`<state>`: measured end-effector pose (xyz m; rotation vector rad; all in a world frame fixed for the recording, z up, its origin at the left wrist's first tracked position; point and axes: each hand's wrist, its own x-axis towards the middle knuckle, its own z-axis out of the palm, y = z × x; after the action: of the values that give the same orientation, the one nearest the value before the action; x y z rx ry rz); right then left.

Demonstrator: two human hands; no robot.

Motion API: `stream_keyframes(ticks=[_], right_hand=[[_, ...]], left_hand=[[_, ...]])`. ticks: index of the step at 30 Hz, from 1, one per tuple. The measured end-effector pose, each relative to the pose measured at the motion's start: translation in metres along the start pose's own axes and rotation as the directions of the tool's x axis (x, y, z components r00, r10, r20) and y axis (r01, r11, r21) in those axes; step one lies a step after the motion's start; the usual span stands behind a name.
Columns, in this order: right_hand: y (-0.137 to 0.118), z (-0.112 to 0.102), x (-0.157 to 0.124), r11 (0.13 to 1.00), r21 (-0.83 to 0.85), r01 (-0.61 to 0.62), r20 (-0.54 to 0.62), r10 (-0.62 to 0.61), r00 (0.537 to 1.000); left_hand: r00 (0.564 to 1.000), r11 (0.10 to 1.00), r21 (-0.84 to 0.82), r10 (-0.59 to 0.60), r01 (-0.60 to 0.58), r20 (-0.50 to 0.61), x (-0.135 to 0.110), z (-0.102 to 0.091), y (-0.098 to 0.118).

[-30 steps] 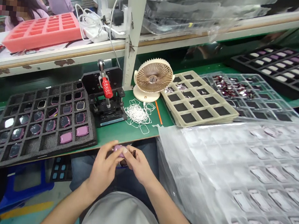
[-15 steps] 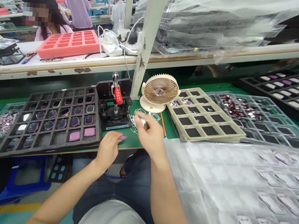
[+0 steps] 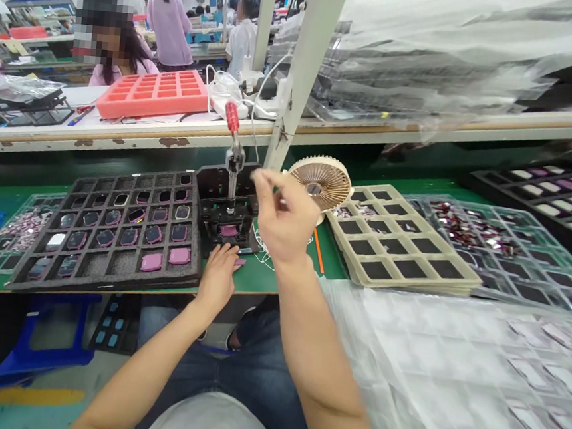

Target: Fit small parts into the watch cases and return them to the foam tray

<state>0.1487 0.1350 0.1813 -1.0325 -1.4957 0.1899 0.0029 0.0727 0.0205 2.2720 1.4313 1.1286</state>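
My left hand (image 3: 218, 274) is at the front edge of a black toggle-clamp press (image 3: 209, 216), its fingers reaching onto the base. A small purple piece (image 3: 240, 262) shows at its fingertips, apparently held there. Inside the press lies a purple watch case (image 3: 229, 230), under the raised metal plunger. The clamp's red handle (image 3: 232, 116) points upward. My right hand (image 3: 288, 218) is raised to the right of the press, in front of the fan. Its fingers are curled together, apart from the handle; anything inside them is hidden.
At left is a black foam tray (image 3: 104, 263) holding watch cases. A cream fan (image 3: 321, 181), an orange stick (image 3: 319, 251) and a beige tray (image 3: 405, 283) stand right of the press. Plastic-covered trays (image 3: 403, 358) fill the near right. A shelf post (image 3: 312, 63) rises behind.
The clamp's red handle has swung from low to upright. My right hand has risen. My left hand has moved against the press front, and the purple case inside now shows. The view has shifted slightly.
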Motion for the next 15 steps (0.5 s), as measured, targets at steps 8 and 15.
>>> stream_keyframes(ticks=[8, 15], right_hand=[[0.067, 0.026, -0.072, 0.935, -0.353, 0.038, 0.589, 0.190, 0.785], [0.077, 0.050, -0.059, 0.892, -0.433, 0.133, 0.687, 0.231, 0.689]], left_hand=[[0.991, 0.999, -0.042, 0.000, -0.005, -0.130, -0.032, -0.004, 0.015], [0.977, 0.999, 0.021, -0.040, 0.046, -0.207, -0.039, -0.005, 0.021]])
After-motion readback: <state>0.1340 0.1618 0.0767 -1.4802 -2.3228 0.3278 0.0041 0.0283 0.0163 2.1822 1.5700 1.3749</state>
